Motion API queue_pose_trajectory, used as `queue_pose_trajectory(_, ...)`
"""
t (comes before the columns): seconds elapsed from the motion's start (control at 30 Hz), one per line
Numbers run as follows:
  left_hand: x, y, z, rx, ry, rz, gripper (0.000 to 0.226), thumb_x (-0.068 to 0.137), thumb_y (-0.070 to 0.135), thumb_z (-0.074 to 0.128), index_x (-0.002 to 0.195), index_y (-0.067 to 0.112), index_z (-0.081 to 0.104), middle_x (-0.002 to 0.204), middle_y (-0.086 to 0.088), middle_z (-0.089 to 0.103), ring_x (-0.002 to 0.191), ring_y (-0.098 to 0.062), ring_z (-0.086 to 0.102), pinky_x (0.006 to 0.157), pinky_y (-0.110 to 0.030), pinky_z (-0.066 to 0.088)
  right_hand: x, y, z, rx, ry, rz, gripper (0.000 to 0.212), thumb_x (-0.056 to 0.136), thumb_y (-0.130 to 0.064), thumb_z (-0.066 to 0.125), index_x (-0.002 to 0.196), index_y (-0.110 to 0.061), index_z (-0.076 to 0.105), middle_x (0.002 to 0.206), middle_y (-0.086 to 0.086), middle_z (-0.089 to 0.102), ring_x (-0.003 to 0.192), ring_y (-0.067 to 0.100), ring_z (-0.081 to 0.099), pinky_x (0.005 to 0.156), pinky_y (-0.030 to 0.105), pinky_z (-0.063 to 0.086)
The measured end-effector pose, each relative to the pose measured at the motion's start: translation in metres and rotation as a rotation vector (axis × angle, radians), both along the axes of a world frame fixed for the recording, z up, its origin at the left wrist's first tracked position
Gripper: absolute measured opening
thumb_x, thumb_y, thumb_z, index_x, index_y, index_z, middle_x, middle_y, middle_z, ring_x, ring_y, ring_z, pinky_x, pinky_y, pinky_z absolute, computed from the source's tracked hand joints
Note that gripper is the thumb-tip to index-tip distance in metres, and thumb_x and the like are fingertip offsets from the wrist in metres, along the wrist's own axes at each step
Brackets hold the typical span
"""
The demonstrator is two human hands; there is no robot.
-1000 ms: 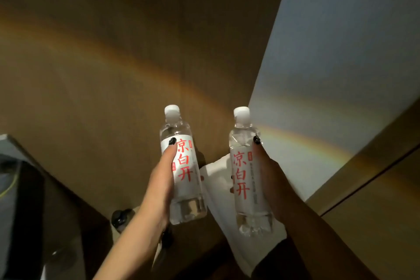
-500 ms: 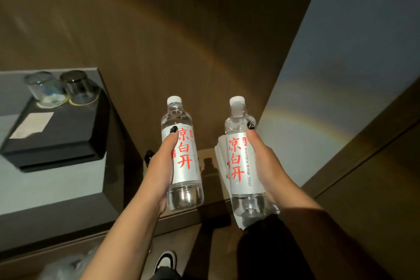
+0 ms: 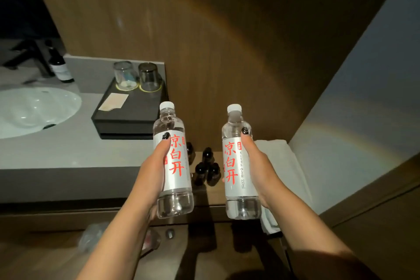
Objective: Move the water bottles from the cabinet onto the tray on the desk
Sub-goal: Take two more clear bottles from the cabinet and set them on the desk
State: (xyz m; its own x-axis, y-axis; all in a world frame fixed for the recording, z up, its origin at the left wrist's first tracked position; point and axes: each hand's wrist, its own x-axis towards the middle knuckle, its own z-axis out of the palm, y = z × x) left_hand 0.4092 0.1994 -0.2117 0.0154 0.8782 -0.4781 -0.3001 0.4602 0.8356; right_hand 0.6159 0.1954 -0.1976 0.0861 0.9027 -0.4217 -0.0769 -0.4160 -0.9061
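Note:
I hold two clear water bottles with white caps and white labels bearing red characters, both upright in front of me. My left hand [image 3: 152, 173] grips the left bottle [image 3: 173, 161] around its label. My right hand [image 3: 259, 166] grips the right bottle [image 3: 238, 163] the same way. A black tray [image 3: 127, 118] sits on the grey counter [image 3: 56, 154] to the left, just beyond the left bottle. On the tray's far edge two glasses [image 3: 136, 76] stand upside down, and a pale card [image 3: 113, 101] lies on it.
A white sink basin [image 3: 34, 109] is set in the counter at far left, with a dark faucet [image 3: 31, 57] and a dark bottle [image 3: 60, 66] behind it. Small black bottles [image 3: 208, 170] and a folded white towel [image 3: 286, 166] lie on a lower shelf. A wood panel wall rises behind.
My view has swung left and down: the counter, tray and sink have come fully into sight. Both hands still hold the bottles upright, now nearer the tray.

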Motion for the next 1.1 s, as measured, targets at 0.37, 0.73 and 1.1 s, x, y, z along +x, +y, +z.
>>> queue_pose_trajectory(0.37, -0.208, -0.044, -0.002, -0.015, 0.057, 0.186, 0.049, 0.085, 0.055, 0.059, 0.106, 0.012, 0.066, 0.089, -0.019, 0.071, 0.081, -0.037, 0.068, 0.085, -0.052, 0.053, -0.218, -0.002, -0.013, -0.079, 0.073, 0.133, 0.046, 0.089, -0.057, 0.052, 0.101, -0.014, 0.061, 0.09, 0.014, 0.068, 0.076, 0.03, 0.067, 0.078, 0.047, 0.057)
queue_pose_trajectory(0.73, -0.388, -0.082, -0.005, -0.061, 0.104, 0.293, 0.044, 0.088, 0.05, 0.058, 0.105, 0.01, 0.065, 0.089, -0.022, 0.072, 0.074, -0.036, 0.069, 0.075, -0.045, 0.056, -0.42, -0.009, -0.023, -0.04, 0.063, 0.233, 0.052, 0.087, -0.055, 0.054, 0.097, -0.006, 0.067, 0.09, 0.022, 0.069, 0.078, 0.035, 0.066, 0.085, 0.053, 0.054)
queue_pose_trajectory(1.1, -0.505, -0.071, -0.009, -0.099, 0.148, 0.419, 0.046, 0.086, 0.052, 0.061, 0.11, 0.014, 0.06, 0.097, -0.019, 0.072, 0.086, -0.037, 0.071, 0.079, -0.049, 0.058, -0.558, 0.023, -0.033, -0.065, -0.015, 0.408, 0.075, 0.054, -0.072, 0.059, 0.094, -0.009, 0.07, 0.083, 0.017, 0.071, 0.077, 0.035, 0.068, 0.088, 0.061, 0.052)
